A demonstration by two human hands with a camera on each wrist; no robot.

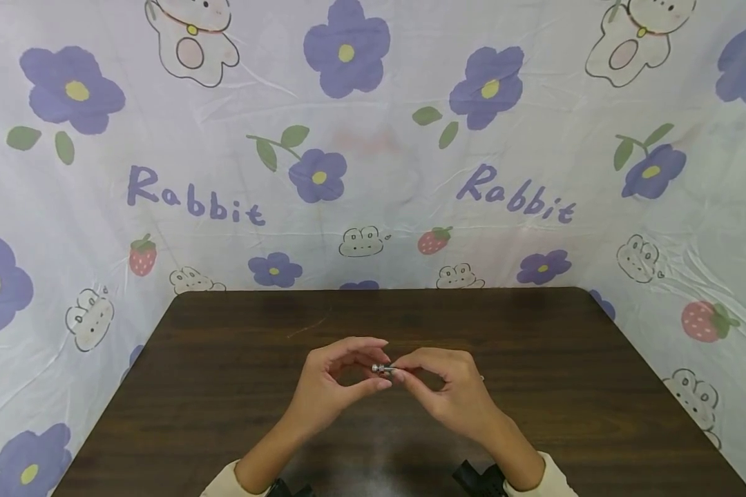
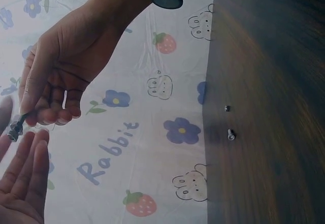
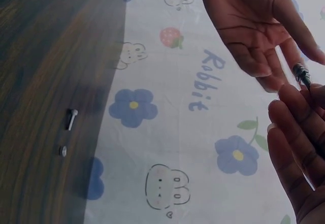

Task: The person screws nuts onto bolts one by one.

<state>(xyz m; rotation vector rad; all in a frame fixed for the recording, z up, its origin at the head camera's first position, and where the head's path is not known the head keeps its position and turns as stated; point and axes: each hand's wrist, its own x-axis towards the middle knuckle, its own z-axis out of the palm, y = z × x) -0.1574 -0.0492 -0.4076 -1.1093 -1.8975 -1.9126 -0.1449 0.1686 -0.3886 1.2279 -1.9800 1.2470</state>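
A small metal bolt (image 1: 382,369), thicker at its left end, is held level above the table. My right hand (image 1: 454,390) pinches its thin shaft between thumb and index finger. My left hand (image 1: 336,379) is around the thick end, thumb below and fingers above, spread apart with a gap. The left wrist view shows the bolt (image 2: 16,130) hanging from the pinch of the right hand (image 2: 71,61), with the left fingers (image 2: 35,168) fairly straight beneath. In the right wrist view the bolt (image 3: 301,73) lies between both hands; whether the left fingers touch it I cannot tell.
On the dark wooden table (image 1: 255,324) lie a second bolt (image 2: 231,134) and a small nut (image 2: 227,108), close together in both wrist views. A white cloth (image 1: 404,179) printed with flowers and rabbits hangs behind the table and along its sides.
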